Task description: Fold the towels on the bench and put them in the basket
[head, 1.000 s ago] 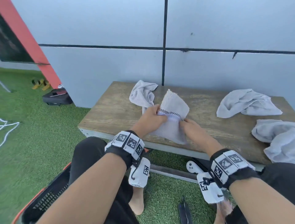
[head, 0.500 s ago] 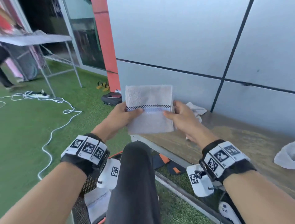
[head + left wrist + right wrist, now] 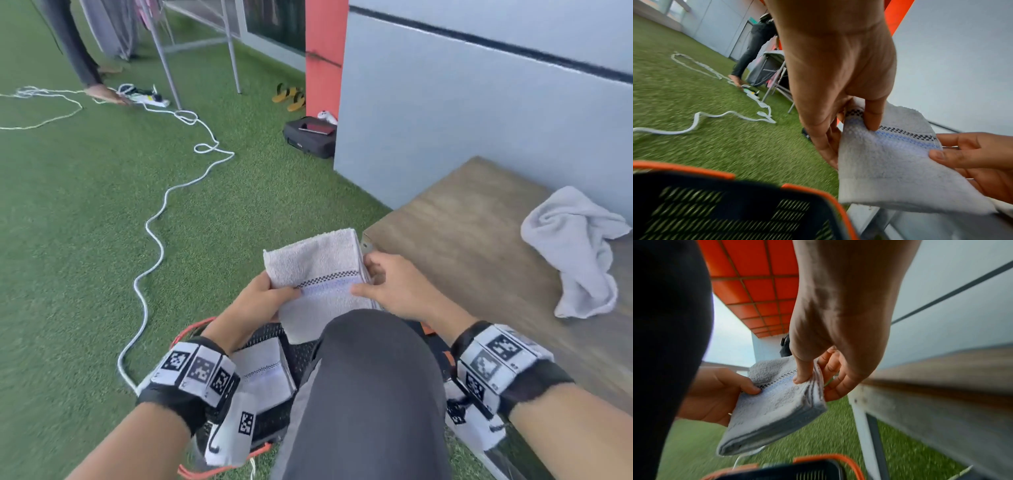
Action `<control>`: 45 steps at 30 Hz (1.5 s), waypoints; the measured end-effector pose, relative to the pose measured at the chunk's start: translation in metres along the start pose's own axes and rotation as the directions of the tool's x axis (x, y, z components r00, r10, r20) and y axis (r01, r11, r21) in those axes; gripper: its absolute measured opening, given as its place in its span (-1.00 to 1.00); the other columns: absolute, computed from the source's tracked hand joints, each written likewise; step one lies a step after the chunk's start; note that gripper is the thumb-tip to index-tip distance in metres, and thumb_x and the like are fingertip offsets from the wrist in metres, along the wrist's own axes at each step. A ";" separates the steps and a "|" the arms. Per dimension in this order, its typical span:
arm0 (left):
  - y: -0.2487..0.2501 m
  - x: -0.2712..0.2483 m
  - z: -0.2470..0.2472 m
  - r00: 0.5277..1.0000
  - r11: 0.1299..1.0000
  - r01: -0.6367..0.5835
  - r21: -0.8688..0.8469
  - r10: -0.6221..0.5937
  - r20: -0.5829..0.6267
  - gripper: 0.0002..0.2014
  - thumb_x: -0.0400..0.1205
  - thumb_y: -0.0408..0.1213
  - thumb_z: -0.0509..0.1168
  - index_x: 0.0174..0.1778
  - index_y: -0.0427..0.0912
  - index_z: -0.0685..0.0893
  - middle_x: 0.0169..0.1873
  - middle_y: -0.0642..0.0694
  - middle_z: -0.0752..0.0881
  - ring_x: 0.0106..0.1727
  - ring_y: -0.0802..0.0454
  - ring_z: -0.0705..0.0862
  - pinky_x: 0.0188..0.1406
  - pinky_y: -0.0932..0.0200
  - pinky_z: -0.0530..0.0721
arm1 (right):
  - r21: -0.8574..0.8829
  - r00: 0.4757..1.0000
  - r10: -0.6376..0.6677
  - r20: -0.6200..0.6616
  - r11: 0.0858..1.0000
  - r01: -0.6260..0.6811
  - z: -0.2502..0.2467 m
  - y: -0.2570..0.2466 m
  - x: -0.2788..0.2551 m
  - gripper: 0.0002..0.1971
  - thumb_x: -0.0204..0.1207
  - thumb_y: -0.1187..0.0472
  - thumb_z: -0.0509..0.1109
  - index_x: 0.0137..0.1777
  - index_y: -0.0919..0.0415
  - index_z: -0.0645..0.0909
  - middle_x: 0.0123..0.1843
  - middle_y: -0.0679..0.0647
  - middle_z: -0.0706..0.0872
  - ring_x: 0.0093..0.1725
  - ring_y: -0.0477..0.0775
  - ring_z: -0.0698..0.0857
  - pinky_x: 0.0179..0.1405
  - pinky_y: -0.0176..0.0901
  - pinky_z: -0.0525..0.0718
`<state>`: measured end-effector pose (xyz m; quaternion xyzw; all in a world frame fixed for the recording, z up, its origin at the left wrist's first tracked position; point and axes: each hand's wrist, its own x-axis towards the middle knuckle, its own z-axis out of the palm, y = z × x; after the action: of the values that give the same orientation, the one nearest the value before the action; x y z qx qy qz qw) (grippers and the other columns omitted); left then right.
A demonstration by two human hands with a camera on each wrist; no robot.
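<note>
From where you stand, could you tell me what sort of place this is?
Probably a covered outdoor patio or play area beside a building: artificial grass covers the ground, a wooden bench stands against grey wall panels, and sandals lie by an orange pillar.

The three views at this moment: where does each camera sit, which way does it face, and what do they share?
Head: worn on the head, looking down at the folded white towel with a checkered stripe, left hand, right hand, a knee and the wooden bench.
Left wrist: along the left hand toward the green turf, above the black mesh basket with orange rim.
Right wrist: along the right hand, low beside the bench edge and a dark trouser leg.
Shared: all three show both hands pinching the towel.
</note>
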<state>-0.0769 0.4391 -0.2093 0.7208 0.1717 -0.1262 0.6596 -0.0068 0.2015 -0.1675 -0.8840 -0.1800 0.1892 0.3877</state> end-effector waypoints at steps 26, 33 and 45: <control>-0.236 0.134 0.020 0.897 0.826 0.437 0.357 -0.370 -0.241 -0.74 0.61 -0.49 0.38 -0.15 0.04 0.70 -0.23 -0.10 0.68 -0.39 0.11 0.63 -0.33 0.19 0.72 | -0.743 0.906 0.188 0.380 0.645 0.178 0.197 0.116 0.085 -0.54 0.47 0.59 0.35 0.35 0.29 0.48 0.20 0.29 0.61 0.11 0.26 0.74 -0.08 0.03 0.75; -0.239 0.135 0.022 0.874 0.804 0.482 0.347 -0.414 -0.256 -0.63 0.61 -0.60 0.27 0.17 -0.10 0.77 0.19 -0.15 0.74 -0.37 0.09 0.72 -0.47 0.29 0.74 | -0.737 0.853 0.240 0.464 0.638 0.222 0.201 0.128 0.081 -0.40 0.48 0.60 0.39 0.54 0.40 0.42 0.36 0.30 0.61 0.30 0.28 0.67 0.22 0.10 0.73; -0.200 0.131 0.018 0.925 0.822 0.379 0.426 -0.315 -0.213 -0.80 0.65 -0.29 0.32 0.17 -0.09 0.72 0.09 -0.07 0.73 -0.10 0.02 0.69 -0.26 0.25 0.60 | -0.507 0.894 -0.088 0.440 0.797 0.328 0.168 0.116 0.079 -0.75 0.61 0.40 0.30 0.23 0.13 0.52 0.14 0.04 0.56 0.20 0.12 0.59 -0.01 -0.10 0.47</control>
<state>-0.0398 0.4460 -0.4464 0.8193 0.3090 -0.2329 0.4232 0.0017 0.2686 -0.3758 -0.8762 -0.4003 0.2559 0.0808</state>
